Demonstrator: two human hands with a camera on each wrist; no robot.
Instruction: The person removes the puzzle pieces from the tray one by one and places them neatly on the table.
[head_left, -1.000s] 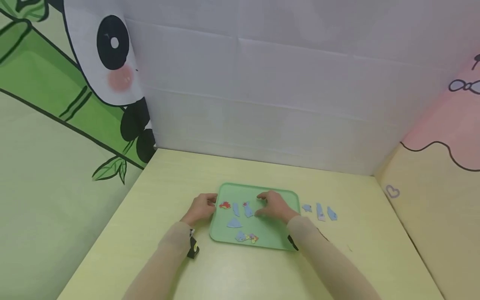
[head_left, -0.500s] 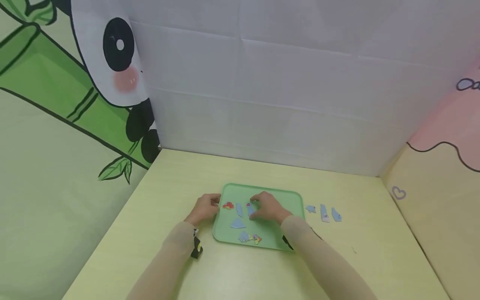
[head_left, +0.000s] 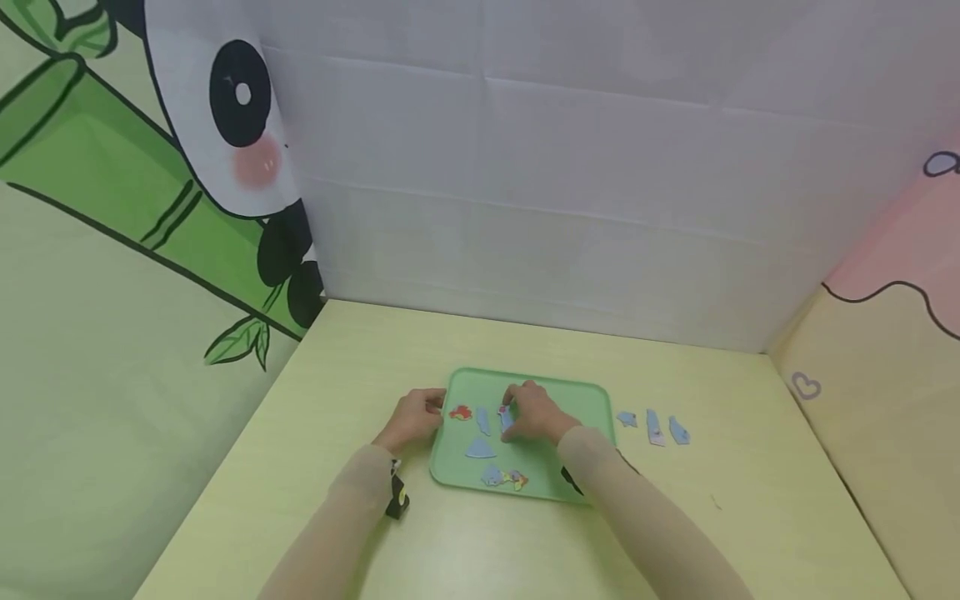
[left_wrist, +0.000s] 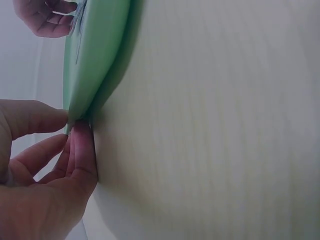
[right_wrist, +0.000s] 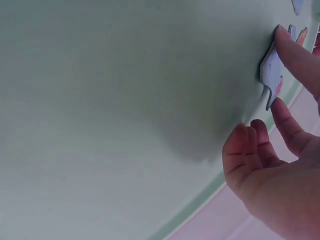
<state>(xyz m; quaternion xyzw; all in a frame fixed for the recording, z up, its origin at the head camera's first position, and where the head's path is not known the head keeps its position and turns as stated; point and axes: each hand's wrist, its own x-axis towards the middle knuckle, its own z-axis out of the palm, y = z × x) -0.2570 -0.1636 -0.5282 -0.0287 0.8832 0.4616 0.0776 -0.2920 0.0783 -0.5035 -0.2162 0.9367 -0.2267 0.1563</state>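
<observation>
A light green tray (head_left: 480, 385) lies on the table with several flat cut-out pieces on it. My left hand (head_left: 411, 421) holds the tray's left rim, thumb at the top edge and fingers against its side in the left wrist view. Over the tray, my right hand (head_left: 534, 414) pinches a blue piece with a small pink spot (right_wrist: 272, 72) lengthwise, thumb at one end and a finger at the other. Left of it are a narrow blue piece (head_left: 483, 421) and a red piece (head_left: 461, 412). Nearer me lie a blue fan-shaped piece (head_left: 481, 448) and a blue-and-yellow cluster (head_left: 495, 477).
To the tray's right, a small blue piece (head_left: 627, 418), a long blue piece (head_left: 655, 427) and a pointed blue piece (head_left: 678, 430) lie on the pale yellow table (head_left: 390, 342). A white wall panel (head_left: 525, 167) stands behind, with printed panels at both sides.
My right hand has moved left across the tray to the pink-spotted blue piece, and its fingers have closed on the piece's ends. The left hand stays at the tray's rim.
</observation>
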